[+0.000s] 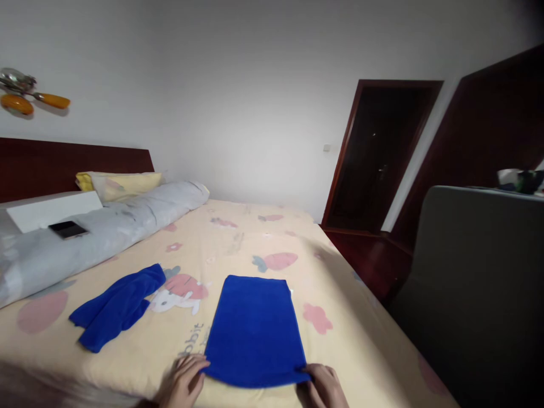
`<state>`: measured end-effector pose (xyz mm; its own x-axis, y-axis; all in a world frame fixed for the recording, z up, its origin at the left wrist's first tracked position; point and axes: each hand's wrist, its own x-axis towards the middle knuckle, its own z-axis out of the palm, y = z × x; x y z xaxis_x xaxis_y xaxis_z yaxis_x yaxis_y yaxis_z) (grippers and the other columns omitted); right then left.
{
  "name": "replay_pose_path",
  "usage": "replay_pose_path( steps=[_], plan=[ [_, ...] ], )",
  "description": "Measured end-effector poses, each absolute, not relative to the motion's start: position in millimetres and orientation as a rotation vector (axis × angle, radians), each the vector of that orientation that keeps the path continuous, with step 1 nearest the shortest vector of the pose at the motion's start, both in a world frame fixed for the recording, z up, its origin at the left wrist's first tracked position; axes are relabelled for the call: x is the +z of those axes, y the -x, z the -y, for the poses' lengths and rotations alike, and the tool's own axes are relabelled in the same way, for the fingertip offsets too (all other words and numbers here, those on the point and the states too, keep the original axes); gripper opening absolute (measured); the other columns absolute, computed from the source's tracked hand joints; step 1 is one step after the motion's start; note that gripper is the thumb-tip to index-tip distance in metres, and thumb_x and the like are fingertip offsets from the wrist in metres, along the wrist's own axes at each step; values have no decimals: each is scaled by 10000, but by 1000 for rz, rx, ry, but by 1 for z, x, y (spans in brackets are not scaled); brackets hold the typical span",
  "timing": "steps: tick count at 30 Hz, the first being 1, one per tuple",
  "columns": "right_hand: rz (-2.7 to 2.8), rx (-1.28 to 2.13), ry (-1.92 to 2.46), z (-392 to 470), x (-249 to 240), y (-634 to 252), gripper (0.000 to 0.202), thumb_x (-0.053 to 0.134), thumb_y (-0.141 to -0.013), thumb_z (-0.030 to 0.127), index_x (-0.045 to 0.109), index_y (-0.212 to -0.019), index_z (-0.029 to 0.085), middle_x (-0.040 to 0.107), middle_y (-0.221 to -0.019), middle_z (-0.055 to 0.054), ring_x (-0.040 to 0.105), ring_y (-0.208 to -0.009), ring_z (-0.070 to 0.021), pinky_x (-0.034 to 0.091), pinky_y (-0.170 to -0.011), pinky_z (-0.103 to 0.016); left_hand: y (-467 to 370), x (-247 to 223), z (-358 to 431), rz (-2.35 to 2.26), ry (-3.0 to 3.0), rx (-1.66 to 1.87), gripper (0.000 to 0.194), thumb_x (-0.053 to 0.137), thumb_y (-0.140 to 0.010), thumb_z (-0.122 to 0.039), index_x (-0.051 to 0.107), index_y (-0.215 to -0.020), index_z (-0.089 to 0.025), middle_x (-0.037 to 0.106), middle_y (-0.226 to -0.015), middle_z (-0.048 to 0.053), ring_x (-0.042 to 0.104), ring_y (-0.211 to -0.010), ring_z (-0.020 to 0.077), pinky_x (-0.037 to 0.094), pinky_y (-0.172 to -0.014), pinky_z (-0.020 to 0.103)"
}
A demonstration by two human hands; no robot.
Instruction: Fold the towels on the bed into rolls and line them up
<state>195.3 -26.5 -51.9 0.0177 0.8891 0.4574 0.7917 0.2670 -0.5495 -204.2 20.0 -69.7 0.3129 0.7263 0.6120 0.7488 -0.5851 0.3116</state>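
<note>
A blue cloth [257, 328] lies spread flat on the bed in front of me, roughly rectangular and wider at its near edge. My left hand [186, 381] pinches its near left corner between thumb and fingers. At the near right corner, my right hand [325, 385] grips the same cloth in the same way. The near edge between both hands bows slightly toward me. Off to the left, a second blue cloth [119, 306] lies crumpled on the sheet, touched by neither hand.
The bed [238, 243] has a pale yellow sheet printed with carrots and a rabbit. A long grey bolster [140, 218], a phone [68, 229], a white box [55, 209] and a yellow pillow [127, 186] are by the headboard. A dark grey panel [476, 283] rises at right.
</note>
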Motion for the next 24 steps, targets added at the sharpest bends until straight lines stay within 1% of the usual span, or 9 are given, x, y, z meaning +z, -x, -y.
replay_pose_path(
  steps=[2, 5, 10, 13, 15, 17, 20, 22, 24],
  plan=[
    [1715, 253, 1600, 21, -39, -188, 355, 398, -915, 501, 659, -853, 269, 681, -802, -61, 610, -798, -231, 475, -710, -335, 200, -65, -28, 1529, 2489, -1260, 238, 481, -888, -268, 714, -936, -268, 747, -906, 31, 702, -850, 177, 572, -761, 254],
    [1728, 250, 1665, 4, -28, -187, 364, 365, -925, 458, 660, -921, 244, 675, -803, -64, 597, -771, -224, 459, -729, -333, 191, -63, -44, 1686, 2433, -1289, 258, 442, -914, -321, 690, -941, -250, 741, -870, 40, 700, -792, 176, 562, -729, 249],
    [1774, 69, 1830, -16, -35, -185, 295, 352, -907, 292, 637, -883, 218, 658, -805, -70, 586, -782, -224, 419, -772, -360, 180, -73, -64, 1818, 2345, -964, 260, 434, -859, -195, 680, -919, -256, 740, -875, 34, 699, -841, 196, 526, -792, 304],
    [1832, -67, 1899, -16, -44, -185, 265, 365, -890, 237, 626, -855, 208, 651, -806, -77, 589, -802, -236, 407, -781, -386, 178, -81, -65, 1859, 2216, -871, 300, 453, -854, -175, 680, -1032, -257, 734, -1008, 50, 679, -964, 217, 501, -855, 349],
    [1817, -161, 1912, -14, -48, -184, 261, 386, -881, 228, 640, -938, 203, 665, -902, -99, 602, -866, -258, 414, -806, -413, 176, -83, -61, 1888, 2101, -863, 348, 458, -869, -198, 657, -1148, -252, 702, -1138, 71, 635, -1077, 247, 480, -907, 392],
    [1805, -245, 1874, -12, -51, -178, 298, 448, -857, 241, 635, -1086, 202, 656, -1091, -130, 599, -1011, -296, 417, -880, -452, 168, -81, -54, 1877, 2048, -868, 394, 427, -881, -175, 643, -1202, -251, 673, -1209, 73, 601, -1135, 253, 455, -962, 415],
    [2007, -221, 1687, -12, -55, -157, 428, 510, -848, 264, 580, -1270, 246, 576, -1340, -105, 537, -1216, -307, 403, -1003, -460, 143, -75, -40, 1661, 2253, -846, 443, 385, -912, -166, 604, -1279, -282, 621, -1313, 33, 576, -1187, 211, 438, -1024, 363],
    [2216, -120, 1538, -13, -58, -139, 468, 464, -898, 274, 508, -1362, 316, 507, -1429, -40, 491, -1293, -270, 400, -1048, -434, 124, -73, -33, 1443, 2469, -794, 490, 405, -935, -242, 460, -1419, -299, 515, -1433, 9, 518, -1270, 196, 433, -1049, 325],
    [2333, -44, 1474, -12, -60, -129, 486, 405, -942, 299, 420, -1425, 360, 428, -1478, -5, 441, -1339, -250, 397, -1071, -428, 114, -72, -29, 1318, 2614, -721, 596, 427, -942, -316, 259, -1514, -306, 397, -1513, 8, 447, -1339, 203, 427, -1067, 335]
  ],
)
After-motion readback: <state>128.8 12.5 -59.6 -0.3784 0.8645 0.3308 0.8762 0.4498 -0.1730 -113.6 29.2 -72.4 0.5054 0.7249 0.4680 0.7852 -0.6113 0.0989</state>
